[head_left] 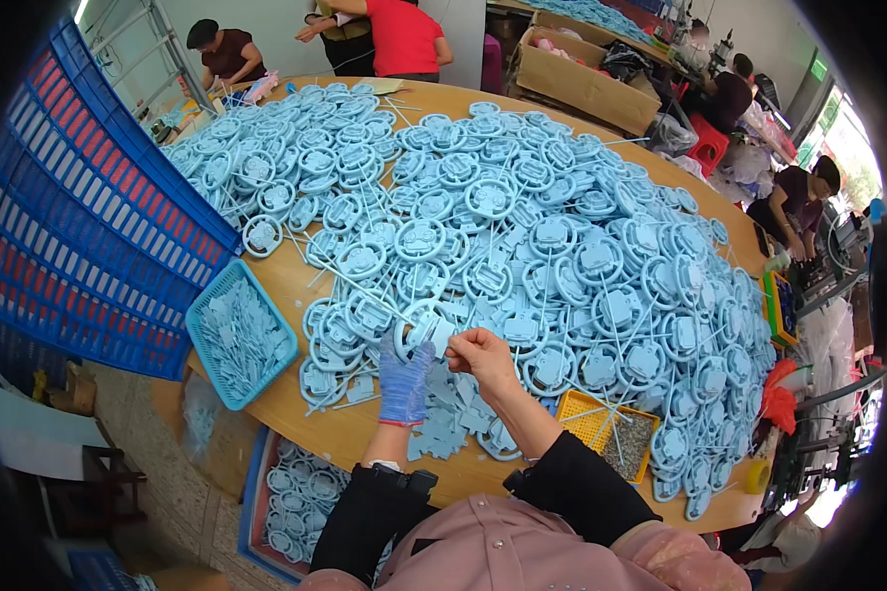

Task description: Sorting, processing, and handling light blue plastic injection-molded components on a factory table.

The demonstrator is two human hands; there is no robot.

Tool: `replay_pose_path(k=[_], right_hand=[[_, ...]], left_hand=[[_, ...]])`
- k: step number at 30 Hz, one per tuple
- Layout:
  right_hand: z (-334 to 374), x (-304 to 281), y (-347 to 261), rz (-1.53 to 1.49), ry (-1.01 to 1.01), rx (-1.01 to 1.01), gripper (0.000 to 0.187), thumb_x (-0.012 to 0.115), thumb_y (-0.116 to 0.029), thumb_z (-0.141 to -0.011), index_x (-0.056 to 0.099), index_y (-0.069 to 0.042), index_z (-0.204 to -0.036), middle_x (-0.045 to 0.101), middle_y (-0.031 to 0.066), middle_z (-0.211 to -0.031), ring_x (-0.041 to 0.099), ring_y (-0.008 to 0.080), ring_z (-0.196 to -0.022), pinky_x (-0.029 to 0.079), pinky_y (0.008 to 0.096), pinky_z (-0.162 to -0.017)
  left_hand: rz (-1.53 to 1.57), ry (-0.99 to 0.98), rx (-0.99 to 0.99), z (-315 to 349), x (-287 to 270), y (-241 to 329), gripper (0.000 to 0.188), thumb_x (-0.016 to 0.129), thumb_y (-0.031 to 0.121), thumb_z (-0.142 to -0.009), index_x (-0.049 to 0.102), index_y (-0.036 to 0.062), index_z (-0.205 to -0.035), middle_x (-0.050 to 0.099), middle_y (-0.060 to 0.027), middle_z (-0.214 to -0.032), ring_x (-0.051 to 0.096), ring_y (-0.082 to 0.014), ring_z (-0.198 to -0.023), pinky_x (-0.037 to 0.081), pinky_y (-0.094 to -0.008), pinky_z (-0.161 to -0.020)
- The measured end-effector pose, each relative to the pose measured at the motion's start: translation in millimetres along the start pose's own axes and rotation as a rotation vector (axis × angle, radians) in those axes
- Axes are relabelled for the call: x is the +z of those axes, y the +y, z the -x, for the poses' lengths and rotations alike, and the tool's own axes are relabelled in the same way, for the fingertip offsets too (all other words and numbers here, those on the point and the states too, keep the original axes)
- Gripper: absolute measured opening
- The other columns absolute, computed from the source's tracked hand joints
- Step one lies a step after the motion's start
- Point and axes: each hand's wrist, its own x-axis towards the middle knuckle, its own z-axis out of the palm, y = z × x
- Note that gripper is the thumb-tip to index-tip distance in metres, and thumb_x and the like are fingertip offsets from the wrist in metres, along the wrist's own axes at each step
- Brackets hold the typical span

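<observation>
My left hand (404, 389), in a blue knitted glove, grips a light blue ring-shaped plastic part (422, 323) by its near left rim. The part is tilted up over the pile, and flat plastic shows in its middle. Close against its right side, my bare right hand (483, 357) is closed in a pinch. What lies between those fingertips is too small to make out. Loose flat light blue pieces (448, 419) lie on the table just below my hands. A large heap of similar ring parts (601, 261), many with thin stems, spreads beyond and to the right.
A light blue basket (287, 357) of small pieces stands at left, near tall blue crates (89, 197). A yellow tray (583, 406) with small grey bits and sticks sits right of my right forearm. Below the wooden table's (310, 433) edge is a bin (253, 492) of ring parts. Other people work farther off.
</observation>
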Motion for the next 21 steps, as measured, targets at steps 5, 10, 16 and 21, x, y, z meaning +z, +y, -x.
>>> replay_pose_path(k=[5,10,16,21], right_hand=[[4,8,4,-0.037,-0.005,-0.012,0.015,0.067,-0.013,-0.086,0.06,-0.001,-0.092,0.065,0.0054,-0.075,0.058,0.0105,-0.06,0.049,0.0238,-0.056],[-8,-11,-4,0.343,0.061,-0.251,0.033,0.072,-0.022,-0.082,0.06,0.002,-0.102,0.065,0.0095,-0.088,0.058,0.0139,-0.071,0.048,0.0269,-0.066],[-8,-27,-23,0.263,-0.199,-0.159,0.036,0.069,-0.024,-0.085,0.061,0.0,-0.11,0.064,0.0046,-0.093,0.057,0.0107,-0.08,0.047,0.0272,-0.068],[11,-81,9,0.231,0.011,-0.256,0.039,0.07,-0.03,-0.083,0.061,-0.002,-0.108,0.064,0.0057,-0.09,0.057,0.0129,-0.079,0.047,0.0269,-0.07]], left_hand=[[-0.111,-0.023,0.026,4,-3,3,0.047,0.069,0.002,-0.08,0.047,0.005,-0.121,0.057,-0.0048,-0.109,0.056,-0.0128,-0.094,0.047,-0.0267,-0.08],[-0.033,-0.053,-0.021,8,12,19,0.055,0.07,0.001,-0.076,0.045,0.0015,-0.125,0.057,-0.009,-0.109,0.057,-0.0154,-0.098,0.049,-0.0291,-0.083],[-0.442,-0.214,0.278,0,5,6,0.064,0.068,0.004,-0.074,0.038,-0.0003,-0.13,0.052,-0.0145,-0.118,0.056,-0.0208,-0.102,0.05,-0.0326,-0.087],[-0.123,-0.35,-0.118,12,48,-14,0.076,0.072,0.005,-0.075,0.029,0.0017,-0.137,0.05,-0.0154,-0.12,0.057,-0.0225,-0.104,0.051,-0.0317,-0.085]])
